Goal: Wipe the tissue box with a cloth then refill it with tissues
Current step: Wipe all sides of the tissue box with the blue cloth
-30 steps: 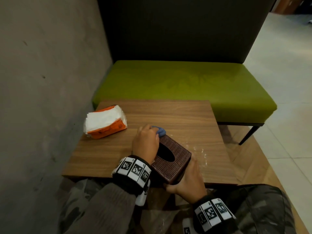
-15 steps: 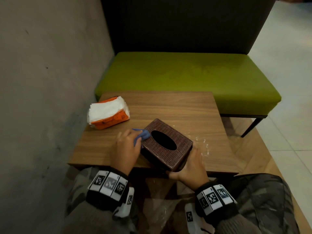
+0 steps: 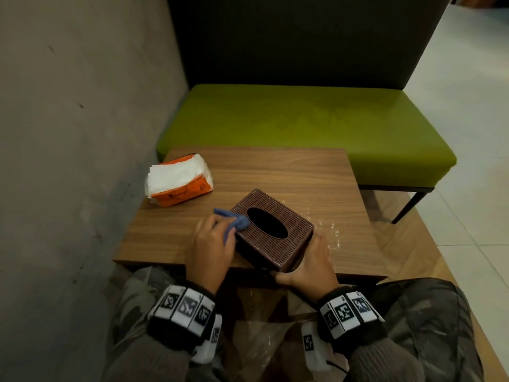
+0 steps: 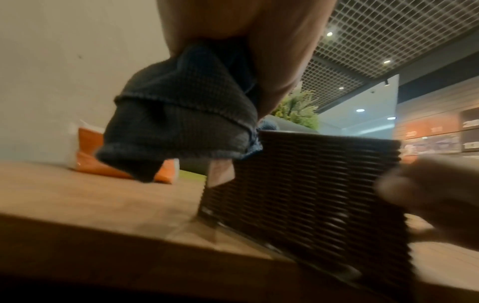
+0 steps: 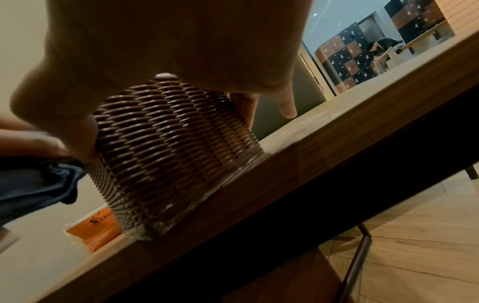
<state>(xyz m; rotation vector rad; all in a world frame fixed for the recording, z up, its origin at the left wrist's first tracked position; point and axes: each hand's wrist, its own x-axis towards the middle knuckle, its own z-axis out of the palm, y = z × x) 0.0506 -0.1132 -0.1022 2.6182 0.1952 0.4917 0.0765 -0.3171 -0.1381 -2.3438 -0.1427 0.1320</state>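
A brown woven tissue box (image 3: 278,244) with a dark oval slot stands near the front edge of the wooden table (image 3: 289,172). My left hand (image 3: 210,249) grips a blue cloth (image 3: 234,220) and holds it against the box's top left edge; the left wrist view shows the cloth (image 4: 181,114) hanging over the box (image 4: 305,184). My right hand (image 3: 312,264) holds the box's near right corner, thumb on one side wall and fingers on the other (image 5: 168,147). An orange pack of white tissues (image 3: 179,180) lies at the table's left.
A concrete wall (image 3: 68,133) runs close along the table's left side. A green bench (image 3: 303,122) with a dark backrest stands behind the table. A crinkled clear plastic wrapper (image 3: 264,334) lies on my lap. White specks (image 3: 330,227) dot the table right of the box.
My left hand has drawn the cloth from the box's far corner back along its left side to the top left edge. The right hand has kept its hold.
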